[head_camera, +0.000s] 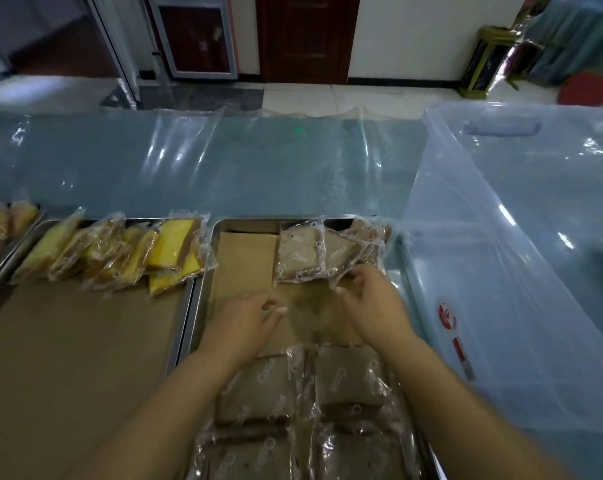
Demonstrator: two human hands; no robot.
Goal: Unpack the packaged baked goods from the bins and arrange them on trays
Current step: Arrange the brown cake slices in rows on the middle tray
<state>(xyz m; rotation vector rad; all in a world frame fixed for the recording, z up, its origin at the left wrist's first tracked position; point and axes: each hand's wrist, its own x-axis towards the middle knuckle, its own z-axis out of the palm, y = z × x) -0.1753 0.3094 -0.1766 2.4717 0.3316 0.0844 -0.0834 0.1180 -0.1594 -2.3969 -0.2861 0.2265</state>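
Your right grip [369,299] lay loose, fingertips touching the leaning brown cake packet [343,252] just beyond it at the tray's [196,306] far end; your left grip [248,313], loose and empty, hung farther off.

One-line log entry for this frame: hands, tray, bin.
left hand: open above paper-lined steel tray | right hand: at clear-wrapped brown cake packet, grip unclear | clear plastic bin: right of tray
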